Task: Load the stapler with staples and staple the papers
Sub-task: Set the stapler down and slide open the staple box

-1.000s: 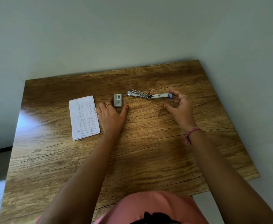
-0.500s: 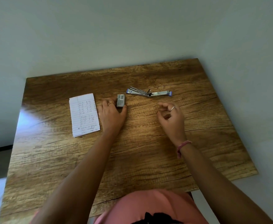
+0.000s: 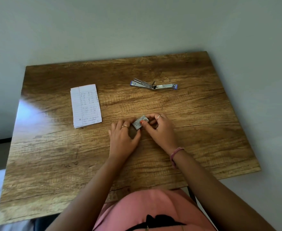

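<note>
Holding a small grey staple box (image 3: 139, 123) between them, both hands meet near the middle of the wooden table (image 3: 203, 130). The left hand (image 3: 123, 137) has its fingers curled round the box's left end, a ring on one finger. The right hand (image 3: 160, 129) pinches the box's right end with thumb and fingers, a ring on one finger and a pink band (image 3: 176, 154) at the wrist. Whether the box is lifted or touching the surface I cannot tell.

The stapler (image 3: 153, 85) lies swung open flat toward the far edge of the table, well apart from the hands, blue caps at both ends. The papers (image 3: 86, 105), a small lined stack with handwriting, lie toward the left edge, near the left hand but not touching it.
</note>
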Demonstrator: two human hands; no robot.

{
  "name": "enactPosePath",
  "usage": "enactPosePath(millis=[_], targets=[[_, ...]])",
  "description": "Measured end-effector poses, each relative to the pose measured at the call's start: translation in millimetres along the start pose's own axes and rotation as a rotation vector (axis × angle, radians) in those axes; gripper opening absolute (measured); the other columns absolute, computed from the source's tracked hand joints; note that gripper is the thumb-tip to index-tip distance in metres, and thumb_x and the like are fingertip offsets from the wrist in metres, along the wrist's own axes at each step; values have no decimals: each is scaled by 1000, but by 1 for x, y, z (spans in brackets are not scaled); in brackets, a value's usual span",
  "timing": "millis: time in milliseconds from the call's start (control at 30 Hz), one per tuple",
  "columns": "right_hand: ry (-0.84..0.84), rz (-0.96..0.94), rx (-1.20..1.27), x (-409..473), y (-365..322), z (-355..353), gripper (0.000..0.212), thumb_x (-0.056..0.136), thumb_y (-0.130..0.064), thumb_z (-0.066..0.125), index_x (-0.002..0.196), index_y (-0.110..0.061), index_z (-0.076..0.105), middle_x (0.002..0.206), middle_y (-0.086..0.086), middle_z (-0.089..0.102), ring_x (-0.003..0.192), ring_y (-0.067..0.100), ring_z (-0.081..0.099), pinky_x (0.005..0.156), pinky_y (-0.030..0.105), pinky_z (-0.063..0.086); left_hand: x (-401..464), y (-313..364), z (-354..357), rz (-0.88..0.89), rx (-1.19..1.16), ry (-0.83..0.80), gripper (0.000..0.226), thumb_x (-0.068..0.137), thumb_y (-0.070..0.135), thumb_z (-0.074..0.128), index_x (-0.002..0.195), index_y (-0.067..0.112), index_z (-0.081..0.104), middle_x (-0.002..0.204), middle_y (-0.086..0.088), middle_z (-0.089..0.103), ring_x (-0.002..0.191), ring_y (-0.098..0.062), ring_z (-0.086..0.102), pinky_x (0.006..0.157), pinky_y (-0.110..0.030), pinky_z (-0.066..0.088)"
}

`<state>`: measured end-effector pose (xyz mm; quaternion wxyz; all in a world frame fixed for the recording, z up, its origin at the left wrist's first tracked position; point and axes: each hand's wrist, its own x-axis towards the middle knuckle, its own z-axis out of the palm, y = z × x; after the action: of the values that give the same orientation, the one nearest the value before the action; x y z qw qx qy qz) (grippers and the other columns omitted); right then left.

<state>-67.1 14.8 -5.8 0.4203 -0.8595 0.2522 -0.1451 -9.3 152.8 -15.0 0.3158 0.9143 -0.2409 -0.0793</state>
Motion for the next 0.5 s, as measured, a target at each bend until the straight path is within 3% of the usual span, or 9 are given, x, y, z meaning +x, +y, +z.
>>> enactPosePath(millis=[167,367,500], targets=[[-106,221,-27,14,-11,-7,27,75,-40,76,89,-20,65,78,-8,62,68,4,56,58,14,44,2,0,-3,3,-81,13,45,81,34,68,123,24,57,119,9,60,108,-17,46,87,-26,26],[-160,426,111,14,-15,-8,31,69,-35,82,89,-16,68,71,-3,66,52,5,60,51,18,44,5,-4,-7,11,-115,-30,46,82,37,67,125,29,55,123,14,60,109,-12,46,85,-25,24],[-193,486,110,14,-19,-16,24,70,-37,82,79,-22,66,73,-8,64,47,6,53,44,18,41,9,-9,-17,80,-143,-88,43,82,38,70,122,27,59,116,14,62,98,-7,48,88,-30,38]])
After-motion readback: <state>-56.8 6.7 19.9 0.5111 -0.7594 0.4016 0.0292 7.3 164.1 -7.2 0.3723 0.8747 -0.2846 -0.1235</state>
